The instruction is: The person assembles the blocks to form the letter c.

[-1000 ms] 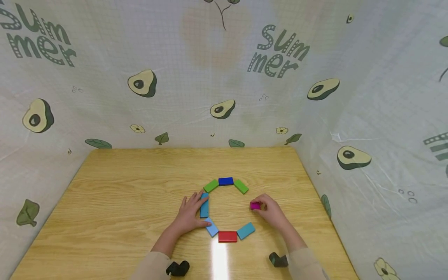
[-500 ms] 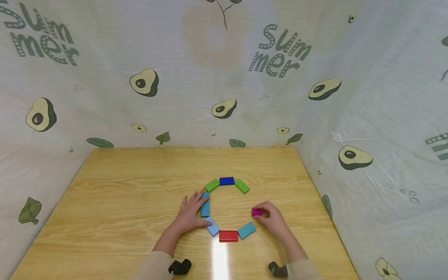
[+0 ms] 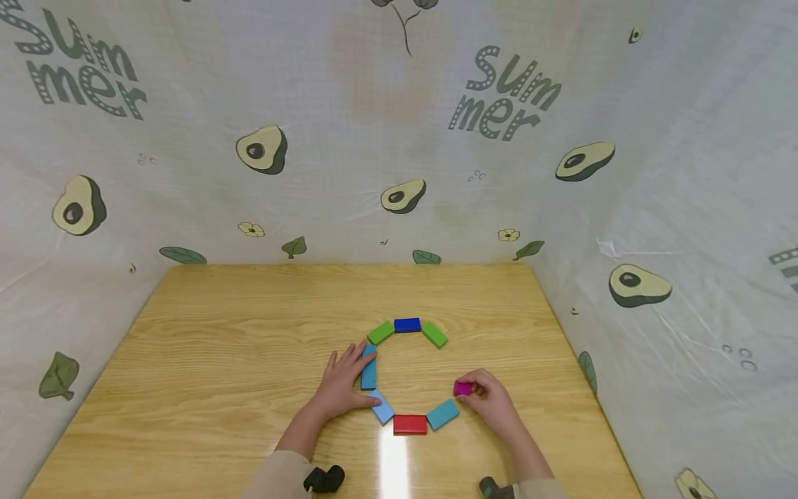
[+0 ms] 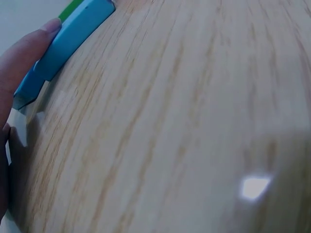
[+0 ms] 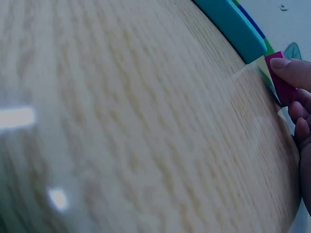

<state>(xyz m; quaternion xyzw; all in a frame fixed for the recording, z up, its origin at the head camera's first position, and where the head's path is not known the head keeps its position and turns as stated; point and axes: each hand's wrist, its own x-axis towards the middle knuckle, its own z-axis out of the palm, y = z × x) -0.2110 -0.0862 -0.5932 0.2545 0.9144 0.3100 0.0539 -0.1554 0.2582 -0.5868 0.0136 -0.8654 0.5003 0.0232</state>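
My right hand point(image 3: 492, 403) pinches a magenta block point(image 3: 463, 389) between thumb and fingers, just beyond the right end of a teal block point(image 3: 442, 414). In the right wrist view the magenta block point(image 5: 282, 80) is near the teal block's corner point(image 5: 238, 29). With fingers spread, my left hand point(image 3: 339, 384) rests on a blue block point(image 3: 369, 374) and a light blue block point(image 3: 383, 409); its thumb touches the light blue one. A red block point(image 3: 409, 425) lies between the light blue and teal blocks. These flat blocks form a curved outline on the table.
At the far side of the outline are a green block point(image 3: 381, 333), a dark blue block point(image 3: 408, 325) and another green block point(image 3: 434, 335). The wooden table point(image 3: 249, 312) meets a printed cloth point(image 3: 337, 138) at the back and sides. Black wrist devices point(image 3: 324, 479) sit near the sleeves.
My right hand has brought the magenta block toward me, from the open right side of the outline down near the teal block. My left hand stays on its blocks.
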